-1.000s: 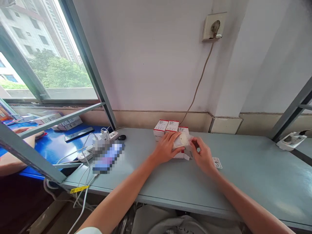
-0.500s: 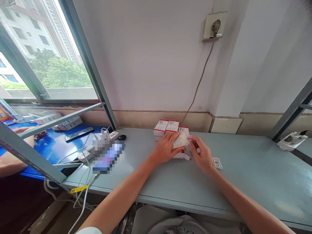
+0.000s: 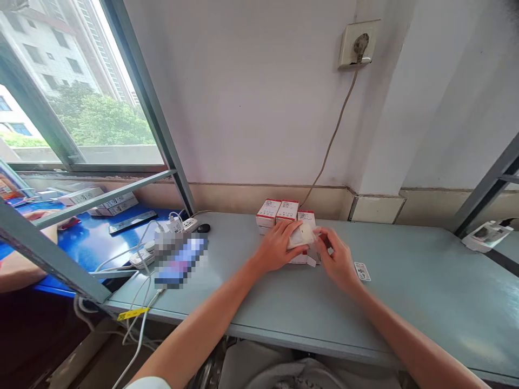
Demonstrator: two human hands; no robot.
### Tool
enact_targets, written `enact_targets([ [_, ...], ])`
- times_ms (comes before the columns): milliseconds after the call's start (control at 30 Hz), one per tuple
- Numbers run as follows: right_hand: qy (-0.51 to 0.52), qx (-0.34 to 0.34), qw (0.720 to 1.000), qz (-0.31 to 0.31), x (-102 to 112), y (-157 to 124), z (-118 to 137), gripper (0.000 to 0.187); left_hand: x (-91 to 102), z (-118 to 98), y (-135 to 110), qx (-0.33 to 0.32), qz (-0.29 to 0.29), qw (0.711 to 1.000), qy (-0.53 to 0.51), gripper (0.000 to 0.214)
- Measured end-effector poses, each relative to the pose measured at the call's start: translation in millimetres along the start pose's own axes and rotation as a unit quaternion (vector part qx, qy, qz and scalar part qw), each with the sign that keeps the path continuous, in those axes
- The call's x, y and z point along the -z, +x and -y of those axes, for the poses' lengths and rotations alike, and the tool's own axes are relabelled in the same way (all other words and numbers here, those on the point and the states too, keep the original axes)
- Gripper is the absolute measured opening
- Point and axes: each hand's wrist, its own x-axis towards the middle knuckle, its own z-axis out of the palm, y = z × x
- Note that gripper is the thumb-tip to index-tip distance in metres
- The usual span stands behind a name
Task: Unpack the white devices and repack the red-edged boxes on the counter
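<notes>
My left hand (image 3: 277, 246) and my right hand (image 3: 335, 258) both grip a small white packet (image 3: 302, 236) in clear wrap, held just above an open white and red box (image 3: 305, 258) on the grey table (image 3: 405, 292). The left fingers curl over the packet's left side. At its right edge, the right fingers pinch it. Three closed white and red boxes (image 3: 285, 212) stand in a row right behind the hands, against the wall.
A small printed label (image 3: 362, 270) lies on the table right of my right hand. A power strip with chargers and white cables (image 3: 160, 244) and a phone sit at the table's left end. Another person's arm (image 3: 20, 259) rests on a blue bench at far left.
The packet has shifted slightly between my fingers and looks flatter. Both hands stay in the same place.
</notes>
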Motion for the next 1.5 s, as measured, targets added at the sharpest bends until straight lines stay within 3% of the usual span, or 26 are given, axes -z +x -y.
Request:
enact_targets([
  [800,-0.016,-0.02,1.0,0.015,1.4,0.7,-9.0,0.034,0.1,-2.0,-2.1,0.053,0.076,0.996,-0.008,0.063],
  [1500,-0.015,-0.04,0.999,0.02,1.8,1.0,-3.1,0.04,-1.5,-1.5,-3.1,0.047,0.071,0.996,0.002,0.065],
])
